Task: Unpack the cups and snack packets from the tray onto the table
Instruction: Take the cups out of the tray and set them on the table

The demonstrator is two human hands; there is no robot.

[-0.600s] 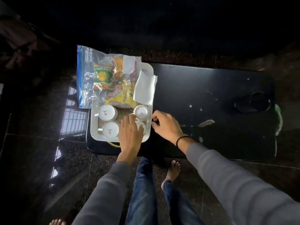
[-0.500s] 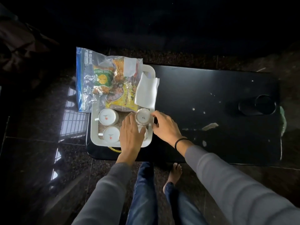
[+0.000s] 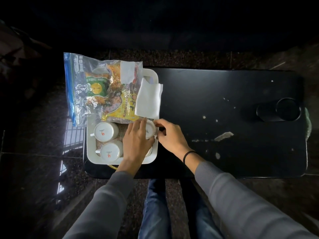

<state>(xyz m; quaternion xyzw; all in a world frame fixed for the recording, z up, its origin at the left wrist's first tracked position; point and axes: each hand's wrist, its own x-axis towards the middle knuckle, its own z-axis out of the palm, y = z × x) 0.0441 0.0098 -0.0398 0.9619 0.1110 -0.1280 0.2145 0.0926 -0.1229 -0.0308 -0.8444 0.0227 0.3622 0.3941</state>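
Currently, head view: both hands are closed on one tilted cup (image 3: 150, 130) at the right edge of the tray (image 3: 89, 149). My left hand (image 3: 138, 138) curls round its left side; my right hand (image 3: 170, 135) pinches its right side.

- Slip hazard: the tilted cup is glossy and lies on its side. If either hand loosens, I judge it would strike the tray rim or the fourth cup (image 3: 149, 152), half hidden under my left hand.
- Snag hazard: the napkin (image 3: 148, 99) lies just beyond the tilted cup and could be dragged off.
- Tip hazard: the tray sits at the left end of the worktop (image 3: 224, 100), and the snack bag (image 3: 81, 94) overhangs its far-left corner. A nudge may spill the bag.
- Two upturned cups (image 3: 104, 131) stand along the tray's left side, not yet unpacked.
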